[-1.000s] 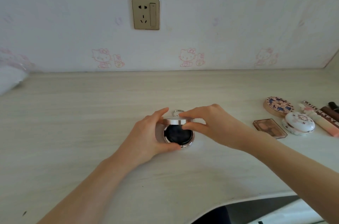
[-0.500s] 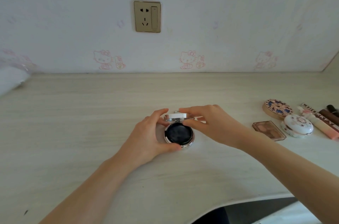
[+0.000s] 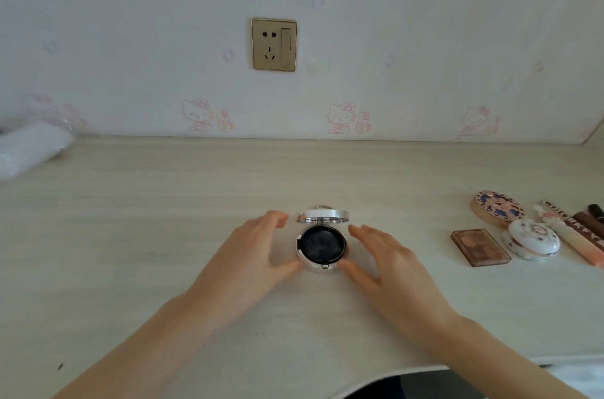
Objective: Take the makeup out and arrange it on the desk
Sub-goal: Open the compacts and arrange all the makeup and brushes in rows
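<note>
Both bare arms reach in from the lower edge and converge toward the middle, the left forearm [image 3: 140, 346] from the lower left, the right forearm [image 3: 516, 366] from the lower right. The left hand [image 3: 251, 254] is spread, palm turned inward, fingers loosely apart and slightly bent, thumb stretched forward low. The right hand [image 3: 389, 268] mirrors it, palm facing left, fingers straight and relaxed, thumb extended toward the left thumb, neither hand gripping
</note>
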Motion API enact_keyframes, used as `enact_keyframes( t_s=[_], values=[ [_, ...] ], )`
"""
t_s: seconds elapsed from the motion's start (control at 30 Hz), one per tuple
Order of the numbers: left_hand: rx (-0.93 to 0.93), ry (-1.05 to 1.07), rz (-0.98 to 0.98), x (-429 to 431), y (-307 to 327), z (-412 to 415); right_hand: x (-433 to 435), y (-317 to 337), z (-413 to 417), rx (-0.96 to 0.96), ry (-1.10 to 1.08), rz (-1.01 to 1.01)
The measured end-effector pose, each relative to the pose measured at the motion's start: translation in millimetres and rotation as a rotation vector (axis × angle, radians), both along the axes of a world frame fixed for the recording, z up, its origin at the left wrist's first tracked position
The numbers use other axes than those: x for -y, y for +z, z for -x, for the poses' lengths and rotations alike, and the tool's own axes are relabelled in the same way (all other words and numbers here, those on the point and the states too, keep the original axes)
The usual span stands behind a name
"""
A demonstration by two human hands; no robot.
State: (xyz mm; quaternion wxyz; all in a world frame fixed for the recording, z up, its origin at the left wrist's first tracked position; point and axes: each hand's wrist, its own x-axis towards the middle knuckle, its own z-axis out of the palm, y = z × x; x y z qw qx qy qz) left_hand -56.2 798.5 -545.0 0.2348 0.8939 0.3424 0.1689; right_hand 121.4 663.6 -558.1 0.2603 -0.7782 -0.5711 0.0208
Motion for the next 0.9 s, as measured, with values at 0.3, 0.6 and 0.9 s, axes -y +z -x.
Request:
enact_keyframes(
  t_s=[0.3,0.6,0.9],
  values=[
    [0.126,-0.118,-0.417,16,-30,-10,-10,-10,11,0.161,0.078,-0.113],
    [0.123,-0.082,-0.471,-15,-37,-27,-46,-13,-2,0.157,0.072,-0.087],
    [0.124,-0.008,-0.403,-73,-36,-43,-111,-2,-15,0.120,0.089,0.036]
  ],
)
